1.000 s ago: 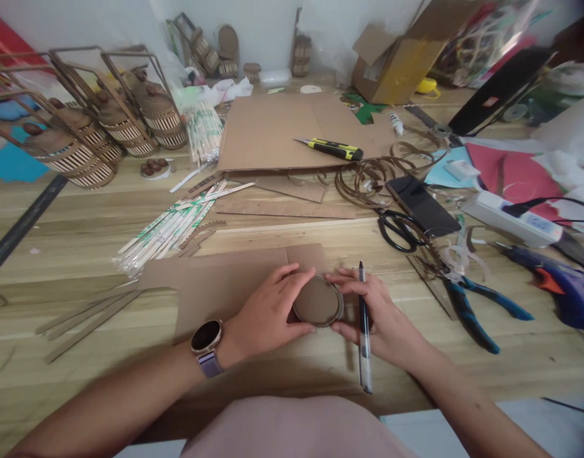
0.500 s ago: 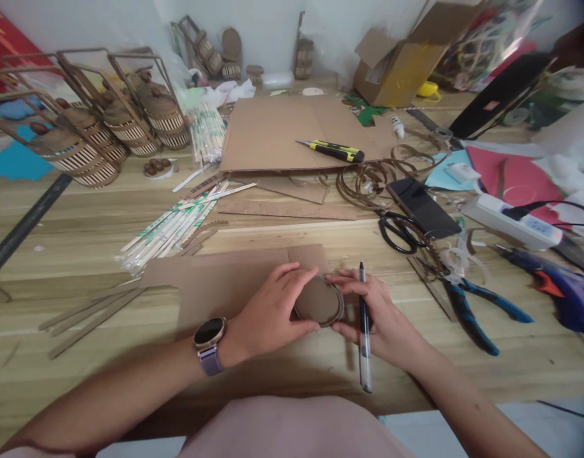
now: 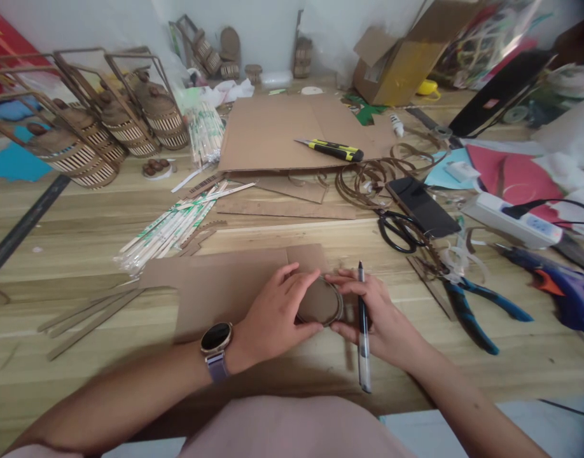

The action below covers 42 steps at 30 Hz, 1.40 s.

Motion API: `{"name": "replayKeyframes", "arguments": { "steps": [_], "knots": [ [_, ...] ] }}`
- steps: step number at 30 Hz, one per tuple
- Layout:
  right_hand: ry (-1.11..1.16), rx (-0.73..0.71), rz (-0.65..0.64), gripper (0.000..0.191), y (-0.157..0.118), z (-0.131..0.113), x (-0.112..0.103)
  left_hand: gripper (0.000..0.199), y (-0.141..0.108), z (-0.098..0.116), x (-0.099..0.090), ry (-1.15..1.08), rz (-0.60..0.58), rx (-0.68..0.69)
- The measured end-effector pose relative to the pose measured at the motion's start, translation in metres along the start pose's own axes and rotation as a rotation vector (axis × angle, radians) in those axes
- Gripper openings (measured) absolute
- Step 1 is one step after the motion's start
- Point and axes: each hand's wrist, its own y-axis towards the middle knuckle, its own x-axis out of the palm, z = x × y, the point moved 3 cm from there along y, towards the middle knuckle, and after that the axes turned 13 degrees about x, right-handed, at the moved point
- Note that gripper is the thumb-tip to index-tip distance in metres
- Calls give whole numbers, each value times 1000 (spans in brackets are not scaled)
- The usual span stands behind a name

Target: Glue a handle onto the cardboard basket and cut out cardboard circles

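Note:
A round brown cardboard disc with a raised rim [image 3: 319, 301] is gripped between my two hands, above the right part of a flat cardboard sheet [image 3: 210, 280]. My left hand [image 3: 277, 308], with a watch on its wrist, curls its fingers and thumb round the disc's left side. On the other side, my right hand [image 3: 375, 312] pinches the rim with fingertips and thumb. A pen [image 3: 363, 337] is also tucked in my right hand, tip pointing away from me. Part of the disc lies hidden under my left fingers.
Wrapped sticks [image 3: 172, 222] and cardboard strips [image 3: 96, 312] lie left. A utility knife [image 3: 330, 150] rests on a larger cardboard sheet [image 3: 273, 121]. Rightward are scissors [image 3: 399, 232], a phone [image 3: 423, 207], pliers [image 3: 471, 318] and a glue gun [image 3: 569, 286]. Lidded slatted baskets [image 3: 130, 127] stand back left.
My left hand and wrist have shifted slightly to the right and turned a little round the disc. My right hand and the pen have hardly moved.

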Motion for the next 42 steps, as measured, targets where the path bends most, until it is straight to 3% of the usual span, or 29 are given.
{"name": "replayKeyframes", "arguments": {
  "steps": [25, 31, 42],
  "knots": [
    [-10, -15, 3, 46, 0, -2, 1, 78, -2, 0, 2, 17, 12, 2],
    [10, -19, 3, 37, 0, -2, 1, 81, -2, -2, 1, 8, 17, 2],
    [16, -34, 4, 36, 1, -4, 0, 72, -1, -3, -2, -39, 27, -6]
  ]
}}
